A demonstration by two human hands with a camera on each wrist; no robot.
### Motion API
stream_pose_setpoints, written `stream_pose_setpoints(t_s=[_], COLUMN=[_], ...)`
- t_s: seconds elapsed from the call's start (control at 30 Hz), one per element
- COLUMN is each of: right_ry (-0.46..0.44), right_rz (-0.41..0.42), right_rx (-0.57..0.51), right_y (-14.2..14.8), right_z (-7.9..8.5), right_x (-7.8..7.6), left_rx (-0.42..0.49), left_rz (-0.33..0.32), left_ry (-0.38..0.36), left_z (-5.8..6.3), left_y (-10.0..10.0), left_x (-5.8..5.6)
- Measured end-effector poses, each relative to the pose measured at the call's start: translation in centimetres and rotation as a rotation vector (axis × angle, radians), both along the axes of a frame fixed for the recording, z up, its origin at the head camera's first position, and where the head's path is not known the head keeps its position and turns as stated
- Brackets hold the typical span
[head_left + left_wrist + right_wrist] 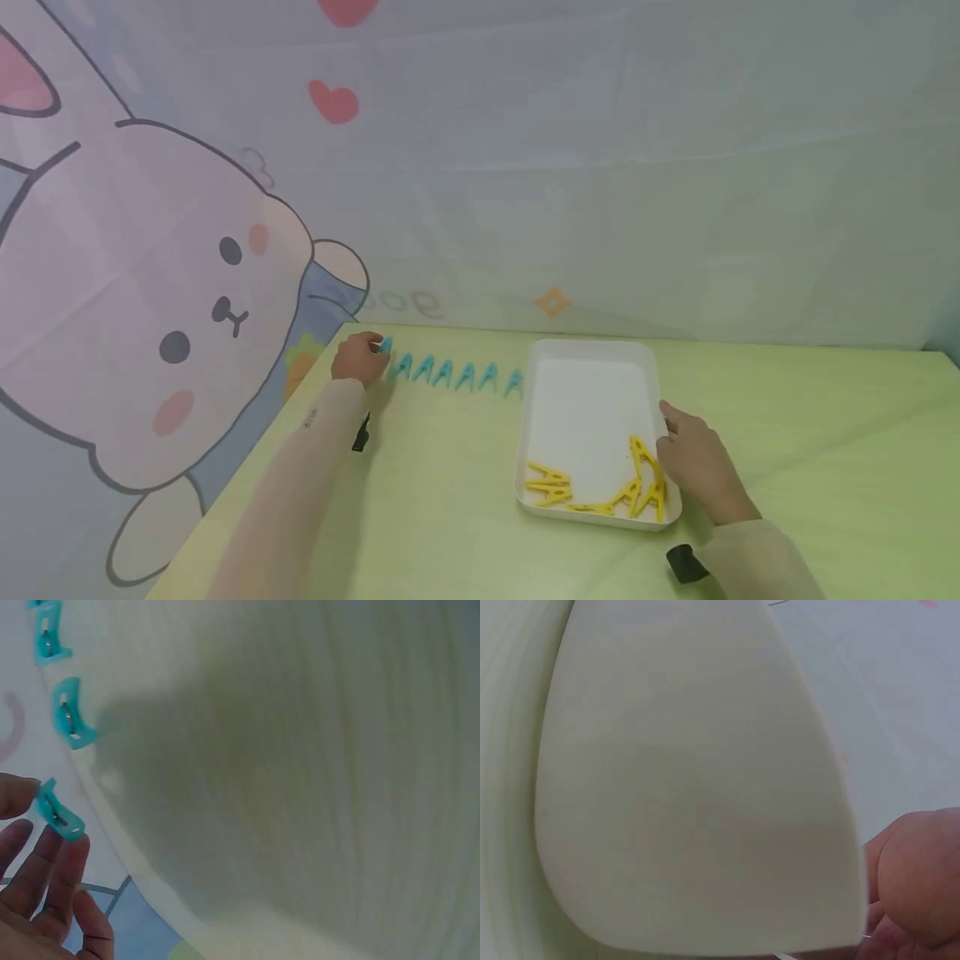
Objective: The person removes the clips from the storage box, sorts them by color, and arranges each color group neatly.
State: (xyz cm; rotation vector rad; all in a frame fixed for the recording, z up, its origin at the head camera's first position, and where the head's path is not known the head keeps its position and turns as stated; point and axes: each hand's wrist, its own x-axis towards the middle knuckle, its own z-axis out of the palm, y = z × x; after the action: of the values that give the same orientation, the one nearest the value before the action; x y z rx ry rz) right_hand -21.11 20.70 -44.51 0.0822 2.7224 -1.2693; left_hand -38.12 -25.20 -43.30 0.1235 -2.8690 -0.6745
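Observation:
At the far left corner of the table, my left hand pinches a blue clothespin between thumb and fingertips. More blue clothespins stretch in a row from beside that hand towards a white tray. My right hand grips the tray's right rim; in the right wrist view the tray's outer wall hides part of its fingers. Several yellow clothespins lie inside the tray at its near end, some of them bunched in the near right corner.
The light green table ends at a back edge against a printed cloth. A large cartoon rabbit is printed on the cloth at the left. Black wrist devices sit at both sleeves.

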Motion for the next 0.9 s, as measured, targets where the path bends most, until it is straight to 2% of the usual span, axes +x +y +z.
stream_pose_setpoints(t_s=[0.17,0.4,0.63,0.73,0.9], right_ry=[0.033,0.023,-0.007,-0.005,0.003], right_rz=[0.021,0.004,0.000,0.017,0.015], right_rx=[-0.017,-0.001,0.004,-0.002,0.027], right_y=[-0.1,-0.6,-1.2,-1.6,-2.0], right_z=[0.2,0.5,0.5,0.3,0.3], right_x=[0.2,0.2,0.3,0.3,0.1], left_rx=[-0.048,-0.083,-0.085,-0.090,-0.088], left_rz=[0.023,0.047,0.036,0.037,0.000], left_ry=[-0.075,-0.093,-0.128,-0.128,-0.063], left_z=[-0.4,-0.3,-0.7,-0.1,1.7], left_y=[-0.5,-0.8,-1.9,-2.5,-2.2], left_x=[0.2,0.4,0.3,0.6,1.0])
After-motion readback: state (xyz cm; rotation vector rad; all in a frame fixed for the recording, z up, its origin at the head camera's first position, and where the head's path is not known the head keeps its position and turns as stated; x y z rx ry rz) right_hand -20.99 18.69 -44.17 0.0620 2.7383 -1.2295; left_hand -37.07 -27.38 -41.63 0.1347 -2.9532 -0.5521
